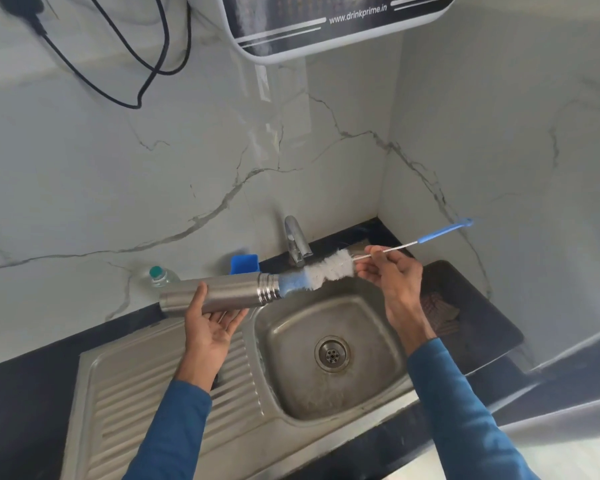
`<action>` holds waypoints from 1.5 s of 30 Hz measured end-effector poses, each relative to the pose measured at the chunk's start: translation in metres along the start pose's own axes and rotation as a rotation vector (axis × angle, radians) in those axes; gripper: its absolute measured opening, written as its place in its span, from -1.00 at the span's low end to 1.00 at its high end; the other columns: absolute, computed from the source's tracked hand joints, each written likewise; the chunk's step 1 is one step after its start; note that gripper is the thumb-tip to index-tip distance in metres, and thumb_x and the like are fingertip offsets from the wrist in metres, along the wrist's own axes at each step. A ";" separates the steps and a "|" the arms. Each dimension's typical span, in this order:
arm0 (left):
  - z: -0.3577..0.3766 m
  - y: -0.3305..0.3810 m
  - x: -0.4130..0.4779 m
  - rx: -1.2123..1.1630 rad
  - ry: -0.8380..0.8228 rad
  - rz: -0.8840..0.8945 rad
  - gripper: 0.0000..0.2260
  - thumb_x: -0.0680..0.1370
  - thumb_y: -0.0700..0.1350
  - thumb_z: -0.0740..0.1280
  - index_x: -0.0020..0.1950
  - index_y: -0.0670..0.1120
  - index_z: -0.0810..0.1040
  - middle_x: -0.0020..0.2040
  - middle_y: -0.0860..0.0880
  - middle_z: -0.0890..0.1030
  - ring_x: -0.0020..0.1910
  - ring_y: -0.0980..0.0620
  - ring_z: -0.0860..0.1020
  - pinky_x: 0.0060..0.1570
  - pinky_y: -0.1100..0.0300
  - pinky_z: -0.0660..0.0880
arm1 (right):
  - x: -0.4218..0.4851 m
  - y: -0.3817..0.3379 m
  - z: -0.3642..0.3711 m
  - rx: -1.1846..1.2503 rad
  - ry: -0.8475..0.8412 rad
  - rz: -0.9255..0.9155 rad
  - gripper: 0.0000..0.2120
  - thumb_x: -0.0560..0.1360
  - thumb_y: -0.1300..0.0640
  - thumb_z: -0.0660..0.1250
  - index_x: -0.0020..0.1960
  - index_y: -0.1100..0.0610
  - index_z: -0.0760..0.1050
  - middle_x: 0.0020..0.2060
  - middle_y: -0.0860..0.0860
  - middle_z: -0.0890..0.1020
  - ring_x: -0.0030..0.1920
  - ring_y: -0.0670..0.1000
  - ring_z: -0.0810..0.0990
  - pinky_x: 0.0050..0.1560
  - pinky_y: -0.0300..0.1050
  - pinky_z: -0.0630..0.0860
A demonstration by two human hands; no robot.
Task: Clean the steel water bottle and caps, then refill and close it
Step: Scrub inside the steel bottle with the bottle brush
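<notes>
Your left grip (210, 323) clasps the steel bottle (219, 294) sideways over the left rim of the sink (368, 386); your right grip (392, 275) pinches the brush (329, 268) wire, bristles at its mouth.

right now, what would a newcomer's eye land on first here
First is the uncapped steel water bottle, held sideways in the left hand at the left of the basin. The right hand pinches the wire stem of a bottle brush, whose blue tip is at the bottle's mouth while its white bristles are outside. Below them lies the steel sink, with the tap behind.
</notes>
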State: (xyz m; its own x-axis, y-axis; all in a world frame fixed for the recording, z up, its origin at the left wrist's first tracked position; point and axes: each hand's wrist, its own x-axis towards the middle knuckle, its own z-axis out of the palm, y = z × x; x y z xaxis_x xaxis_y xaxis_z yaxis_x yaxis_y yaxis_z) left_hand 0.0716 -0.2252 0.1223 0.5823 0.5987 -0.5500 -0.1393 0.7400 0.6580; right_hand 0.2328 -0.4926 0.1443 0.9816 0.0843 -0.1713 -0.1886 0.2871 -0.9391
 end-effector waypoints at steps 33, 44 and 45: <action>0.070 -0.021 0.004 0.103 -0.098 0.047 -0.43 0.58 0.17 0.45 0.51 -0.08 0.48 0.30 -0.14 0.66 0.30 -0.12 0.64 -0.12 0.01 0.70 | -0.040 0.029 0.031 0.063 0.023 0.136 -0.71 0.69 0.07 0.33 -0.02 0.27 0.68 -0.21 0.10 0.74 -0.27 -0.02 0.68 -0.30 -0.19 0.62; 0.069 -0.008 0.015 0.113 -0.091 0.073 -0.40 0.58 0.22 0.42 0.52 -0.07 0.47 0.32 -0.16 0.65 0.29 -0.14 0.63 0.08 -0.09 0.65 | -0.036 0.028 0.017 -0.138 -0.145 0.233 -0.51 0.73 -0.15 0.17 0.02 0.16 0.74 -0.11 0.14 0.76 -0.19 0.03 0.65 -0.18 -0.05 0.56; 0.070 -0.007 0.016 0.114 -0.089 0.072 -0.41 0.59 0.22 0.42 0.52 -0.08 0.47 0.32 -0.16 0.65 0.29 -0.14 0.63 0.07 -0.09 0.65 | -0.034 0.024 0.012 -0.179 -0.193 0.249 -0.47 0.73 -0.16 0.15 0.01 0.17 0.75 -0.10 0.17 0.76 -0.20 0.05 0.66 -0.18 -0.04 0.56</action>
State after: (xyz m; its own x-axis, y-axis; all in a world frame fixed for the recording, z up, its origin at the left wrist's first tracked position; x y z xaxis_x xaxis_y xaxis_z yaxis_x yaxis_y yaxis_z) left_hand 0.1376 -0.2421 0.1453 0.6437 0.6158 -0.4543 -0.0948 0.6532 0.7512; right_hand 0.1942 -0.4767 0.1312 0.8792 0.3142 -0.3581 -0.3961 0.0645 -0.9159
